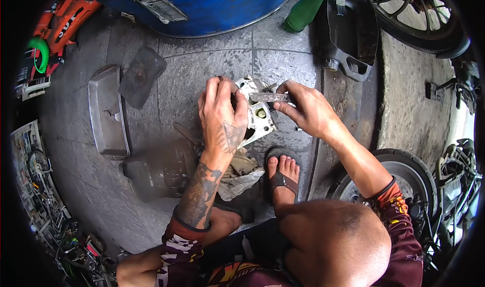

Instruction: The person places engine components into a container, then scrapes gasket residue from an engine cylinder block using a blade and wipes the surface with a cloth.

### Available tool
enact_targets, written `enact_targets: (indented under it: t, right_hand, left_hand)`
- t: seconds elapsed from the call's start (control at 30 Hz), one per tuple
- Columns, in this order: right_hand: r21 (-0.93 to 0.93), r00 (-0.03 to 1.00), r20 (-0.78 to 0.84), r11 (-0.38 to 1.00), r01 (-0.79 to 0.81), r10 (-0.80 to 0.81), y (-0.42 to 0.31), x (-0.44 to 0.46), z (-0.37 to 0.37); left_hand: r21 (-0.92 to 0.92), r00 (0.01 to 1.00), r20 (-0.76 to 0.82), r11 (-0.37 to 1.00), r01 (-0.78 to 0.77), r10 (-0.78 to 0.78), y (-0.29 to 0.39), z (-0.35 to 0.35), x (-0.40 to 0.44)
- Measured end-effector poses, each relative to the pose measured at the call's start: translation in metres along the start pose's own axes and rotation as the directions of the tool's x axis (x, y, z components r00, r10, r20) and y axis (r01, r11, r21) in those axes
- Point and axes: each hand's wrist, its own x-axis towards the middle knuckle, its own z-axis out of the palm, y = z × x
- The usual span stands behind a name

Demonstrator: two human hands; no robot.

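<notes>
On the tiled floor in front of me stands a pale metal engine part [261,127] with round openings. My left hand [222,110] has its fingers curled on the left side of that part; what its fingertips hold, if anything, is hidden. A flat grey metal bar [271,97] is pinched between the thumb and fingers of my right hand [305,107]. The bar's left end lies over the top of the engine part. A crumpled cloth [240,178] is on the floor just below the part, beside my left wrist.
A metal tray [107,117] and a dark flat pad [143,77] lie to the left. Behind are a blue drum [217,9], a green bottle [307,8] and a cut black container [353,39] with a brush [340,1]. Motorcycle wheels [427,173] stand at the right.
</notes>
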Motion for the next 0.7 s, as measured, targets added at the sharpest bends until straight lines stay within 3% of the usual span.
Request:
enact_targets:
  t: [0.07,0.23,0.3,0.33,0.37,0.4,0.53,0.7]
  right_hand:
    - [-0.045,1.000,-0.014,0.999,0.008,-0.009,0.000,-0.001,0.002]
    - [-0.117,0.999,-0.028,0.993,-0.028,0.025,-0.004,-0.004,-0.003]
    - [-0.059,0.998,-0.060,0.998,-0.034,0.031,-0.006,-0.004,-0.005]
    - [0.175,0.978,0.037,0.962,-0.209,0.206,-0.015,-0.003,-0.010]
    - [0.379,0.922,0.170,0.841,-0.387,0.348,-0.023,-0.002,-0.011]
    - [0.443,0.906,0.207,0.790,-0.423,0.369,-0.026,-0.003,-0.007]
    - [0.341,0.931,0.170,0.867,-0.364,0.324,-0.033,-0.005,0.016]
    - [0.364,0.910,0.179,0.835,-0.413,0.373,-0.038,-0.009,0.016]
  left_hand:
    - [-0.004,0.997,0.035,0.998,0.064,-0.064,-0.001,-0.001,0.002]
    - [-0.007,0.999,-0.006,0.999,0.037,-0.037,0.000,0.001,-0.001]
    - [-0.004,0.999,-0.012,0.999,0.038,-0.038,0.000,0.001,-0.003]
    - [-0.016,0.999,-0.019,0.999,0.030,-0.030,0.000,0.002,-0.004]
    - [-0.026,1.000,-0.023,0.999,0.021,-0.021,0.000,0.003,-0.006]
    - [-0.027,1.000,-0.022,1.000,0.017,-0.018,0.000,0.003,-0.008]
    - [-0.023,0.999,-0.037,0.999,-0.039,0.038,0.002,0.002,-0.011]
    - [-0.023,0.998,-0.018,0.998,-0.059,0.059,0.001,0.001,-0.010]
